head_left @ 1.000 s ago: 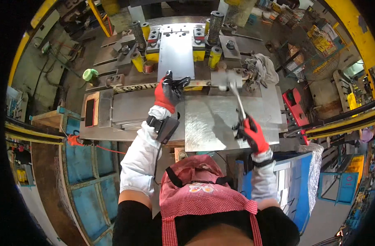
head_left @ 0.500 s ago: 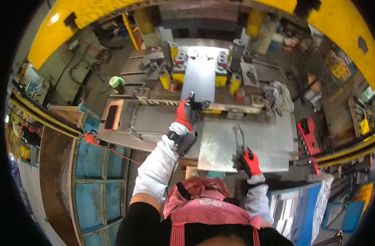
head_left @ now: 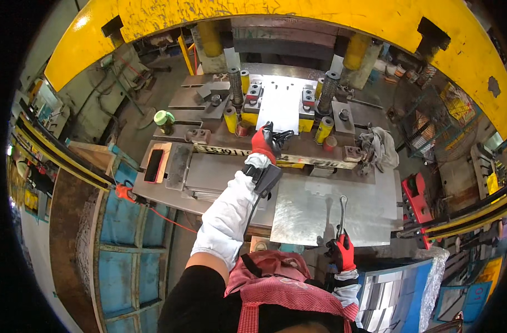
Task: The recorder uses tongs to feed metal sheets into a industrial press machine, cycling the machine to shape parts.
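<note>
My left hand (head_left: 269, 143), in a red and black glove, reaches forward to the near edge of a bright, narrow metal sheet (head_left: 279, 102). Its dark fingertips are spread apart at that edge; their undersides are hidden. The sheet lies in a press die between red-and-silver blocks (head_left: 254, 91) and yellow posts (head_left: 324, 129). My right hand (head_left: 342, 252), gloved alike, is closed around a slim metal wrench (head_left: 342, 211) with a rounded end. The wrench points forward over a large flat metal plate (head_left: 303, 213) at the table's near edge.
Stacked grey sheets (head_left: 214, 172) lie left of the plate, near a phone (head_left: 154, 165). A green-lidded bottle (head_left: 164, 120) stands at the left, a grey rag (head_left: 379, 145) at the right. The yellow press frame (head_left: 253, 16) arches overhead. A blue rack (head_left: 120, 238) stands lower left.
The narrow sheet has slid a little farther into the die, with my left hand following it forward. My right hand has drawn back slightly toward me with the wrench. The view has shifted.
</note>
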`<state>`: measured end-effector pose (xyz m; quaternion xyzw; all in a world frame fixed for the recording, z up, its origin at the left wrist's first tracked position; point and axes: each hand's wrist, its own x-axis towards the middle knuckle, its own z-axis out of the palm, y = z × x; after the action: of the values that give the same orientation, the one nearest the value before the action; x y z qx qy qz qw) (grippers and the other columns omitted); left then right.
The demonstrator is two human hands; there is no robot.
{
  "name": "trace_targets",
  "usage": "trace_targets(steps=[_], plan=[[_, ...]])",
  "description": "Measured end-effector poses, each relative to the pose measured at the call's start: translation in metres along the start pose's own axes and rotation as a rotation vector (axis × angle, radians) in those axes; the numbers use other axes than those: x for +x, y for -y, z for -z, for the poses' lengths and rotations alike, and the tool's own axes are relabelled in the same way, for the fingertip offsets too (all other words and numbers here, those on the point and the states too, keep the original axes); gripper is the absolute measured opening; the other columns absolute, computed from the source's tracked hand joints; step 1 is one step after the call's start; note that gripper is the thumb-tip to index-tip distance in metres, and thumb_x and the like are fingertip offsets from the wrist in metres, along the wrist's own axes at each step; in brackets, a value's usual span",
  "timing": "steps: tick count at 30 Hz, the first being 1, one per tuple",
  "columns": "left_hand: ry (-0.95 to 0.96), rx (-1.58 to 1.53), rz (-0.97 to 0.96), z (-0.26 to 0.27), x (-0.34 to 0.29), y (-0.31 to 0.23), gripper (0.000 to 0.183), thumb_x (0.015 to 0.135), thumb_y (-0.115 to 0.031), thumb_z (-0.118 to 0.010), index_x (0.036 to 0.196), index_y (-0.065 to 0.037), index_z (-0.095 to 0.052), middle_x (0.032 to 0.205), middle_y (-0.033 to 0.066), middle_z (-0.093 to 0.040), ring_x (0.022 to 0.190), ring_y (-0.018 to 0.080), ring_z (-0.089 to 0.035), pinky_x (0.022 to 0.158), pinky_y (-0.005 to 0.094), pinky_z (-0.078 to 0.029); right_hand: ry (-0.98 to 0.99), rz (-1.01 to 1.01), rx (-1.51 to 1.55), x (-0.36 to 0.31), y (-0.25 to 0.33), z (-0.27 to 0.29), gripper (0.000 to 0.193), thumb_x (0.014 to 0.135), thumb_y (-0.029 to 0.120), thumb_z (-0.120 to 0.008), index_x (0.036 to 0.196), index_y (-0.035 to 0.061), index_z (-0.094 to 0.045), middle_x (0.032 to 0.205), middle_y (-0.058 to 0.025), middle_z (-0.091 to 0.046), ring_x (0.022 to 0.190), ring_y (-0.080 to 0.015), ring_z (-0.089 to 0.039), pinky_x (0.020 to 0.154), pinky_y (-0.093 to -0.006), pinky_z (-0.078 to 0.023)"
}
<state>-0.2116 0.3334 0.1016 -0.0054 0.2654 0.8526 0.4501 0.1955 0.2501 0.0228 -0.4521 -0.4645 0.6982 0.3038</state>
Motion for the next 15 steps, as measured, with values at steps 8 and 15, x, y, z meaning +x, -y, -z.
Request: trace_targets(steps=[8,15], plan=[[-0.046,-0.071,0.037,-0.004,0.019,0.005,0.033,0.086,-0.028,-0.051,0.100,0.002,-0.049,0.083,0.0181,-0.060,0.073,0.0273,-0.062,0.066,0.0356,-0.053,-0.052,0.028,-0.056,0.005,-0.021,0.025,0.014,0.081,0.014,-0.054,0.087,0.0053,-0.045,0.065,-0.0085,-0.054,0.046,-0.0152,-0.051,0.041,-0.0287,-0.046],[0.209,0.465,-0.197,0.029,-0.052,-0.025,0.044,0.088,-0.032,-0.049,0.118,-0.001,-0.044,0.107,0.0160,-0.055,0.087,0.0285,-0.058,0.075,0.0390,-0.051,-0.072,0.127,-0.091,0.018,-0.052,0.053,0.017,0.082,0.017,-0.055,0.094,0.0070,-0.047,0.069,-0.0073,-0.054,0.046,-0.0161,-0.052,0.043,-0.0296,-0.047]])
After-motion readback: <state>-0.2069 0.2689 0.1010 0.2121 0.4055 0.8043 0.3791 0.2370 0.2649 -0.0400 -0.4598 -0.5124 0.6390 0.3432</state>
